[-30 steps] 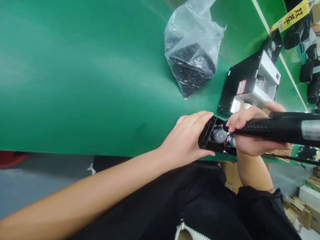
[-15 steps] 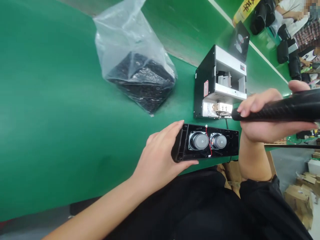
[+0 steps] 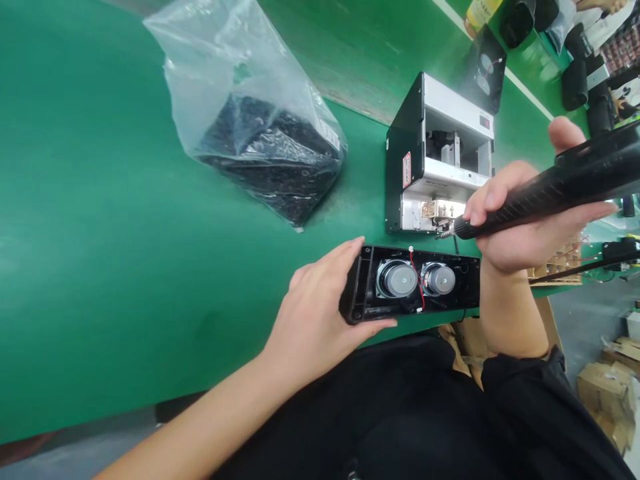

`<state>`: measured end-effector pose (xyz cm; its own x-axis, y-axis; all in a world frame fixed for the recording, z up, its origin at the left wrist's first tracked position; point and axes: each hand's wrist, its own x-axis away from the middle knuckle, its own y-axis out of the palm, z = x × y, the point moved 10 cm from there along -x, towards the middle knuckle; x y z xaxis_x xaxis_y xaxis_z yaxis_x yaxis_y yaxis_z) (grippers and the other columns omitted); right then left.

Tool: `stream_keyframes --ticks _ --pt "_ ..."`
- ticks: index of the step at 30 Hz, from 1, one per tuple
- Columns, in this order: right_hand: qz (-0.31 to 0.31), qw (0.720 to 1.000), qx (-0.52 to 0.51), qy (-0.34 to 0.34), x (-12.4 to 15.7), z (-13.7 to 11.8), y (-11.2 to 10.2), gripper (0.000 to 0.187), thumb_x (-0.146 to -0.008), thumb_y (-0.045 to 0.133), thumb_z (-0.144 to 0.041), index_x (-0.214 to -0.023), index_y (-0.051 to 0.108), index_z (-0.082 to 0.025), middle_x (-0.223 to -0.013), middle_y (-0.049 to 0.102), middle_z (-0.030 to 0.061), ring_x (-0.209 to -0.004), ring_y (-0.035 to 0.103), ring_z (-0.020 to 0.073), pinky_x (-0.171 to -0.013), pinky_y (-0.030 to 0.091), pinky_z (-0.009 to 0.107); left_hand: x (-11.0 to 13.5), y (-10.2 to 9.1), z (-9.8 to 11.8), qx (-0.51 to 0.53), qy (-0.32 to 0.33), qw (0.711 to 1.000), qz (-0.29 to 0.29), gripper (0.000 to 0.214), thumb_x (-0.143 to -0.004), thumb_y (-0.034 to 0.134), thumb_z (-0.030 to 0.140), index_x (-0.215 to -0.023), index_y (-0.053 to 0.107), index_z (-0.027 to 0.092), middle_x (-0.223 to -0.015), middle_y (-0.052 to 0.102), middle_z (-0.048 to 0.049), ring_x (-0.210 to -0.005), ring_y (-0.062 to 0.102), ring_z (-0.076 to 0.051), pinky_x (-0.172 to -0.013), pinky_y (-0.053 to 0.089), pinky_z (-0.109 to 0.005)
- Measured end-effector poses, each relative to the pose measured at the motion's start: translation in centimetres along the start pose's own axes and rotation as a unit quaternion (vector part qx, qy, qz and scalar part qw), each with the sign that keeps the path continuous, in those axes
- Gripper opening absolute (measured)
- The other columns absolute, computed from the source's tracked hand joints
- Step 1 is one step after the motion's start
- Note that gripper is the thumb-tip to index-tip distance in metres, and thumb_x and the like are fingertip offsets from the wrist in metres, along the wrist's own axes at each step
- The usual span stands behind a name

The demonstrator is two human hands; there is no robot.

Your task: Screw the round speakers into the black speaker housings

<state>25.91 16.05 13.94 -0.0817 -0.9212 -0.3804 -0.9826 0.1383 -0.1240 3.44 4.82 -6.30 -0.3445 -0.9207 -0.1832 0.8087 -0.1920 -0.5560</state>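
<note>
My left hand (image 3: 315, 307) grips the left end of a black speaker panel (image 3: 370, 283) on the green table, thumb along the near edge and fingers over the far edge. Two round silver-grey speaker drivers (image 3: 400, 279) sit in the panel, with a thin red wire (image 3: 417, 277) between them. My right hand (image 3: 520, 227) is wrapped round a black electric screwdriver (image 3: 555, 190), held tilted. Its tip is at the front outlet of a black and silver screw feeder (image 3: 457, 167); whether a screw is on the bit cannot be made out.
A clear plastic bag (image 3: 260, 147) with black parts inside lies beyond my left hand. Behind the feeder is another black speaker panel (image 3: 485, 70). A bottle (image 3: 480, 15) stands farther back. Cardboard boxes (image 3: 607, 393) are on the floor at right. A co-worker's arm shows at top right.
The screwdriver has tilted, its rear end rising, and its tip is slightly lower and left at the feeder outlet. The view has shifted a little. My left hand keeps its hold on the panel.
</note>
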Motion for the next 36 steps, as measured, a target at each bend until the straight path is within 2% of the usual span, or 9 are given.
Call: stream_keyframes --ticks 3,7,11,15,18,21,25,28,36 --pt "0.039 0.995 -0.09 -0.014 1.9 -2.3 -0.7 0.062 -0.1 0.089 -0.093 -0.132 0.081 -0.04 -0.067 0.077 -0.0106 -0.042 0.062 0.0185 -0.044 0.057 0.032 0.1 0.4 0.2 0.0 0.006 1.0 0.011 0.127 -0.099 0.094 0.091 -0.196 0.038 0.03 -0.187 0.069 -0.0265 -0.169 0.071 -0.057 -0.13 0.068 -0.07" --pt "0.019 0.994 -0.107 0.007 5.1 -4.6 -0.9 0.048 -0.097 0.098 -0.084 -0.127 0.095 -0.047 -0.071 0.082 -0.0086 -0.045 0.066 0.019 -0.048 0.065 0.036 0.0 0.4 0.4 -0.003 -0.012 0.999 0.05 0.123 -0.097 0.095 0.09 -0.192 0.044 0.028 -0.188 0.068 -0.0261 -0.17 0.07 -0.056 -0.132 0.065 -0.068" --pt "-0.047 0.996 -0.079 -0.006 8.2 -5.5 0.4 0.033 -0.114 0.085 -0.067 -0.141 0.093 -0.049 -0.078 0.086 -0.0076 -0.049 0.072 0.0199 -0.051 0.069 0.039 -0.4 1.0 0.6 0.005 -0.015 1.0 -0.006 0.132 -0.094 0.098 0.092 -0.193 0.043 0.024 -0.191 0.065 -0.0289 -0.176 0.065 -0.057 -0.137 0.062 -0.068" --pt "-0.093 0.991 -0.089 -0.033 10.3 -4.3 2.8 0.03 -0.123 0.071 -0.042 -0.15 0.085 -0.044 -0.09 0.091 -0.0069 -0.063 0.083 0.0202 -0.062 0.076 0.042 -0.7 0.9 0.6 0.019 -0.031 0.999 -0.027 0.135 -0.091 0.099 0.095 -0.193 0.046 0.023 -0.192 0.064 -0.028 -0.179 0.061 -0.057 -0.14 0.06 -0.069" --pt "-0.112 0.986 -0.099 -0.068 11.0 -3.2 4.6 0.038 -0.117 0.081 -0.038 -0.155 0.081 -0.039 -0.09 0.089 -0.0064 -0.063 0.082 0.0191 -0.062 0.076 0.04 -0.8 1.0 1.0 0.019 -0.035 0.999 -0.031 0.134 -0.093 0.099 0.094 -0.193 0.046 0.023 -0.192 0.064 -0.0277 -0.18 0.061 -0.055 -0.14 0.059 -0.068" --pt "-0.071 0.982 -0.126 -0.118 11.3 -2.9 4.8 0.041 -0.115 0.082 -0.04 -0.156 0.079 -0.035 -0.079 0.08 -0.0092 -0.049 0.069 0.0151 -0.049 0.066 0.033 -0.8 1.0 1.4 0.018 -0.035 0.999 -0.03 0.133 -0.093 0.103 0.09 -0.193 0.045 0.022 -0.192 0.064 -0.0287 -0.18 0.061 -0.055 -0.139 0.06 -0.067" --pt "-0.07 0.988 -0.103 -0.094 11.3 -1.8 5.5 0.036 -0.115 0.081 -0.044 -0.148 0.084 -0.032 -0.077 0.082 -0.0085 -0.047 0.067 0.0159 -0.046 0.065 0.034 -0.7 0.8 1.9 0.015 -0.017 1.0 -0.013 0.138 -0.09 0.109 0.083 -0.193 0.044 0.02 -0.191 0.064 -0.0307 -0.179 0.063 -0.054 -0.138 0.06 -0.066" --pt "-0.048 0.987 -0.106 -0.114 11.4 -2.0 5.2 0.034 -0.116 0.079 -0.036 -0.149 0.083 -0.031 -0.075 0.079 -0.0104 -0.043 0.06 0.0137 -0.043 0.061 0.031 -0.7 0.8 2.0 0.021 -0.009 1.0 -0.005 0.139 -0.089 0.109 0.084 -0.194 0.043 0.02 -0.19 0.064 -0.0311 -0.178 0.064 -0.055 -0.137 0.06 -0.067" --pt "-0.064 0.99 -0.1 -0.079 11.2 -1.9 5.4 0.033 -0.115 0.079 -0.04 -0.145 0.089 -0.034 -0.075 0.082 -0.0077 -0.047 0.068 0.0168 -0.048 0.067 0.035 -0.8 0.6 2.5 0.018 0.0 1.0 -0.003 0.138 -0.092 0.109 0.081 -0.193 0.04 0.017 -0.189 0.065 -0.0344 -0.177 0.065 -0.055 -0.136 0.059 -0.065"
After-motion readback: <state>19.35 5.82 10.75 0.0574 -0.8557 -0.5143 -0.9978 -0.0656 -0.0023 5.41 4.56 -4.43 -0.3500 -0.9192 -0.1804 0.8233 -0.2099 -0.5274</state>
